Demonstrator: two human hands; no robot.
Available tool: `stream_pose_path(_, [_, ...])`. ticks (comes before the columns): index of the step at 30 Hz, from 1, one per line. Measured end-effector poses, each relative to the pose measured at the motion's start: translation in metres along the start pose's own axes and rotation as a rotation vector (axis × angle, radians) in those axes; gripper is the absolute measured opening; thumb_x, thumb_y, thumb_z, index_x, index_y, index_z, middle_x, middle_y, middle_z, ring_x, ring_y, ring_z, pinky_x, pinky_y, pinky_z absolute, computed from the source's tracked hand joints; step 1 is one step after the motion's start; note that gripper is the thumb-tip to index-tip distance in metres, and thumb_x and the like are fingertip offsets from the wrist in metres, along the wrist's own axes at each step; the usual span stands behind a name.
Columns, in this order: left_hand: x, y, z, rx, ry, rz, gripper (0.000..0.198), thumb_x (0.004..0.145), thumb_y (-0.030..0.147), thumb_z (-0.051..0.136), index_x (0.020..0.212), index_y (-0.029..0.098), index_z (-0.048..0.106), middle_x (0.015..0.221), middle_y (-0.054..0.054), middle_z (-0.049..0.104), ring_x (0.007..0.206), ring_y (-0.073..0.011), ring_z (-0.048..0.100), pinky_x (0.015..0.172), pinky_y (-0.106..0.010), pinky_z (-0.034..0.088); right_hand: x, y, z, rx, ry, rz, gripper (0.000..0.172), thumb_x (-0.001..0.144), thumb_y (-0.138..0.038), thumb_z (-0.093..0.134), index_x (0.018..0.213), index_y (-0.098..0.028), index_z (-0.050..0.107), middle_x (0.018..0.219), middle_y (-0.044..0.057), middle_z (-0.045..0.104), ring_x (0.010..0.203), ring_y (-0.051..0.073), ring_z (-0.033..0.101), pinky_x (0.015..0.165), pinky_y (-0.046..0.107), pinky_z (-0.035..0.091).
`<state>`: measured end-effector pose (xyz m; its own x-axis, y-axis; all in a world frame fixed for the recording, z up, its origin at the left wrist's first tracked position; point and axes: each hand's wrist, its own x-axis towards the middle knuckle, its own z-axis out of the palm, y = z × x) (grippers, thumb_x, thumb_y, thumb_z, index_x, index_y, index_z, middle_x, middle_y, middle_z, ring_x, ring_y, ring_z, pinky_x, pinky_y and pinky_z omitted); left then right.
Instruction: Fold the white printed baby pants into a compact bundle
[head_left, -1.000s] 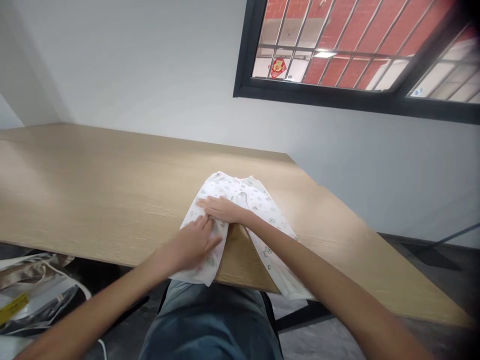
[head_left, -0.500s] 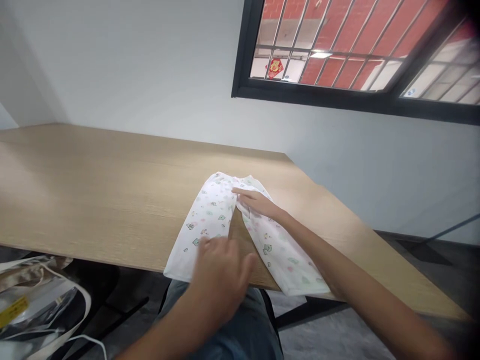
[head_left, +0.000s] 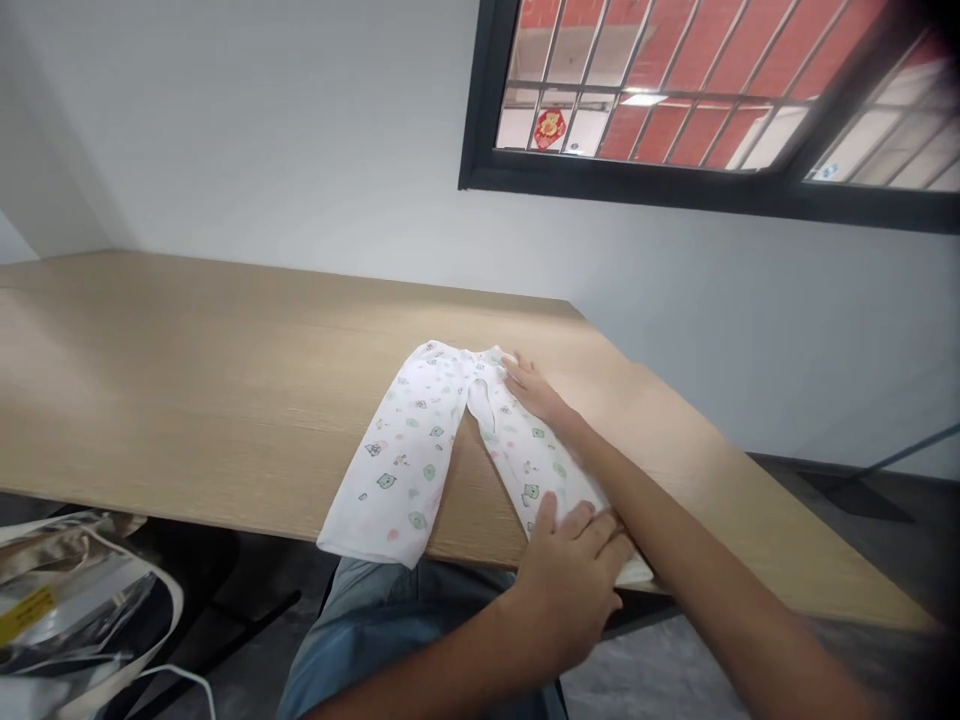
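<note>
White baby pants [head_left: 397,465] printed with small green and pink cartoon figures lie spread on the wooden table [head_left: 225,400], waistband away from me and both leg ends at the front edge. My left hand [head_left: 570,575] rests flat with its fingers apart on the lower part of the right-hand leg. Farther up, my right hand [head_left: 536,390] lies with fingers stretched out along the outer side of that same leg, just below the waistband. A small fold of cloth shows at the crotch.
A bag [head_left: 82,600] with clear packaging and a yellow label stands at the lower left, below table height. A white cable [head_left: 184,677] hangs beside it. Behind the table are a wall [head_left: 300,140] and a barred window [head_left: 637,90].
My left hand has moved right, from between the legs onto the right-hand leg. My right hand has shifted from the crotch to that leg's outer side near the waist.
</note>
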<state>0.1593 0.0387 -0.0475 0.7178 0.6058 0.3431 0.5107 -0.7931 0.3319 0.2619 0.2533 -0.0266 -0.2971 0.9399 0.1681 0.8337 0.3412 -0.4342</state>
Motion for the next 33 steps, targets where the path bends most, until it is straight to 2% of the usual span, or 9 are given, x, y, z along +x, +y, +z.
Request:
stream_pose_path(4, [0.005, -0.006, 0.004, 0.034, 0.043, -0.032, 0.045, 0.088, 0.039, 0.050, 0.126, 0.017, 0.045, 0.133, -0.004, 0.047, 0.122, -0.0246, 0.040, 0.104, -0.052, 0.031, -0.003, 0.000, -0.007, 0.135, 0.110, 0.069, 0.059, 0.082, -0.021, 0.047, 0.139, -0.020, 0.033, 0.148, 0.009, 0.012, 0.129, 0.027, 0.029, 0.102, 0.038, 0.028])
stream_pose_path(8, [0.005, -0.005, -0.004, -0.028, 0.069, -0.013, 0.032, 0.091, 0.035, 0.045, 0.118, 0.021, 0.052, 0.126, -0.003, 0.053, 0.119, -0.0228, 0.043, 0.103, -0.052, 0.031, -0.014, 0.003, -0.021, 0.320, 0.109, 0.133, 0.057, 0.077, -0.026, 0.054, 0.133, -0.020, 0.045, 0.121, 0.009, 0.055, 0.099, 0.024, 0.057, 0.084, 0.034, 0.045])
stream_pose_path(12, [0.003, -0.004, -0.007, -0.122, 0.117, -0.047, 0.026, 0.092, 0.029, 0.042, 0.114, 0.022, 0.054, 0.121, -0.004, 0.054, 0.114, -0.0196, 0.046, 0.103, -0.046, 0.033, -0.018, 0.003, -0.031, 0.479, 0.042, 0.192, 0.035, 0.071, -0.030, 0.061, 0.102, -0.015, 0.067, 0.085, 0.004, 0.067, 0.074, 0.018, 0.060, 0.067, 0.027, 0.047])
stream_pose_path(16, [0.002, -0.004, -0.007, -0.241, 0.321, -0.131, 0.025, 0.091, 0.029, 0.045, 0.107, 0.020, 0.061, 0.117, -0.010, 0.050, 0.105, -0.0205, 0.049, 0.093, -0.036, 0.043, -0.025, -0.013, -0.038, 0.596, 0.019, 0.223, 0.025, 0.069, -0.039, 0.064, 0.076, -0.015, 0.068, 0.065, 0.003, 0.062, 0.059, 0.016, 0.056, 0.052, 0.025, 0.045])
stream_pose_path(19, [-0.009, -0.004, -0.020, -0.309, 0.498, -0.161, 0.027, 0.092, 0.029, 0.040, 0.102, 0.018, 0.064, 0.089, -0.009, 0.054, 0.081, -0.0173, 0.054, 0.071, -0.029, 0.051, -0.025, -0.033, -0.048, 0.659, 0.048, 0.223, 0.031, 0.076, -0.047, 0.057, 0.075, -0.017, 0.064, 0.069, 0.003, 0.062, 0.060, 0.017, 0.056, 0.051, 0.025, 0.045])
stream_pose_path(22, [-0.037, -0.008, -0.050, -0.322, 0.659, -0.232, 0.031, 0.093, 0.027, 0.033, 0.108, 0.017, 0.058, 0.079, -0.007, 0.057, 0.069, -0.0148, 0.057, 0.062, -0.025, 0.051, -0.016, -0.057, -0.055, 0.824, 0.042, 0.127, 0.030, 0.081, -0.046, 0.051, 0.088, -0.019, 0.062, 0.094, 0.005, 0.063, 0.080, 0.019, 0.060, 0.063, 0.026, 0.050])
stream_pose_path(25, [-0.079, -0.018, -0.086, -0.222, 0.784, -0.616, 0.035, 0.090, 0.032, 0.039, 0.122, 0.019, 0.046, 0.066, -0.001, 0.060, 0.054, -0.0143, 0.059, 0.048, -0.021, 0.048, 0.000, -0.084, -0.051, 0.957, -0.042, -0.027, 0.028, 0.083, -0.041, 0.050, 0.098, -0.019, 0.058, 0.111, 0.006, 0.057, 0.097, 0.020, 0.057, 0.079, 0.026, 0.050])
stream_pose_path(28, [-0.121, -0.038, -0.108, -0.075, 0.669, -0.942, 0.043, 0.087, 0.036, 0.042, 0.127, 0.021, 0.043, 0.057, 0.003, 0.059, 0.046, -0.0150, 0.057, 0.041, -0.021, 0.043, 0.016, -0.111, -0.031, 0.796, -0.194, -0.055, 0.032, 0.086, -0.044, 0.046, 0.102, -0.018, 0.056, 0.116, 0.008, 0.054, 0.097, 0.020, 0.057, 0.078, 0.026, 0.051])
stream_pose_path(33, [-0.153, -0.064, -0.103, 0.315, 0.356, -0.932, 0.032, 0.088, 0.026, 0.037, 0.102, 0.028, 0.066, 0.091, -0.009, 0.061, 0.078, -0.0245, 0.059, 0.065, -0.037, 0.048, 0.034, -0.130, 0.016, 0.435, -0.291, 0.000, 0.032, 0.088, -0.041, 0.044, 0.097, -0.017, 0.063, 0.107, 0.009, 0.060, 0.090, 0.023, 0.058, 0.075, 0.029, 0.050])
